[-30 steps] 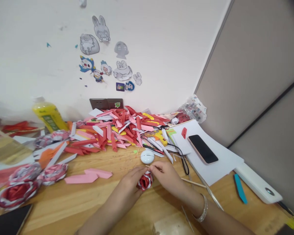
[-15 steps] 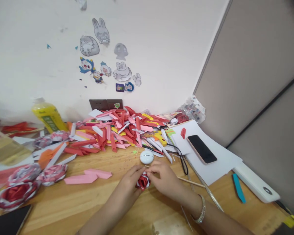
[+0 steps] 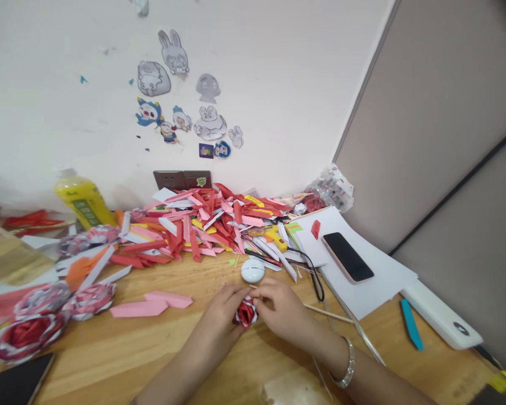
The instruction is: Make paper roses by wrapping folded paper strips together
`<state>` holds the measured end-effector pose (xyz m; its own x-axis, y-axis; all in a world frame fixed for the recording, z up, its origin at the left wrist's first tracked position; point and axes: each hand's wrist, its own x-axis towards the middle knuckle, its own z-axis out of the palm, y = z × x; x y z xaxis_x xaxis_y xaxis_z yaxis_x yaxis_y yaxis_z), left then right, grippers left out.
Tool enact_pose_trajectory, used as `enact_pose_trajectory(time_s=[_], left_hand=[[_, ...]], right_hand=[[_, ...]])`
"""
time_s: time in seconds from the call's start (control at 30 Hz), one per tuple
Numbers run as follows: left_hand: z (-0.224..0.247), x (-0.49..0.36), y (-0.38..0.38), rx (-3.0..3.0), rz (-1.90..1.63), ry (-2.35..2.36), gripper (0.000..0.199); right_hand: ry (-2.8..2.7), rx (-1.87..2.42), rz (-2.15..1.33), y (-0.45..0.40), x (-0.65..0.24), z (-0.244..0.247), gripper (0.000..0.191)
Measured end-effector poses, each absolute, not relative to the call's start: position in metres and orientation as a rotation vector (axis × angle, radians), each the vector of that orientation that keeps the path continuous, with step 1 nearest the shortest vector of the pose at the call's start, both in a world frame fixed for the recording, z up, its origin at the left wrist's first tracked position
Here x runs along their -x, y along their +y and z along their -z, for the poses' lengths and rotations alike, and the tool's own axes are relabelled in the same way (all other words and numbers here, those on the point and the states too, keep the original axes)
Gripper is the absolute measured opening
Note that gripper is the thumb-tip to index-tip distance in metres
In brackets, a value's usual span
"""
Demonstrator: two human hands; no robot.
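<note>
Wooden desk (image 3: 211, 363) against a white wall (image 3: 287, 73), heaped at the back with red, pink, yellow and white folded paper strips (image 3: 213, 219). At the front centre, a small red-and-white paper rose (image 3: 247, 314) sits between the left hand (image 3: 223, 315), curled closed around its left side, and the right hand (image 3: 280, 306), whose fingers bend nearly together at its far right edge, exact grip unclear. A white oval case (image 3: 253, 271) lies just beyond
</note>
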<state>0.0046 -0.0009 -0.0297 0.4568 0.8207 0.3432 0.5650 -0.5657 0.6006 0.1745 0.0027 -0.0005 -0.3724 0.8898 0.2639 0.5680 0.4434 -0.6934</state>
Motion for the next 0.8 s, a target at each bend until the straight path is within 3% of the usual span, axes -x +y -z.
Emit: enact_pose_trajectory(time_s=[0.63,0.8], left_hand=[[0.0267,-0.0076,-0.0026,-2.315,-0.894,1.17,0.049],[0.027,-0.0069,-0.002,-2.352,-0.817,1.207,0.042]], right_hand=[[-2.118,1.17,-0.642,-0.0014,-0.1755,-0.0043,0.029],[-2.143,1.195,-0.607,-0.0009,-0.1762,-0.0031,0.021]])
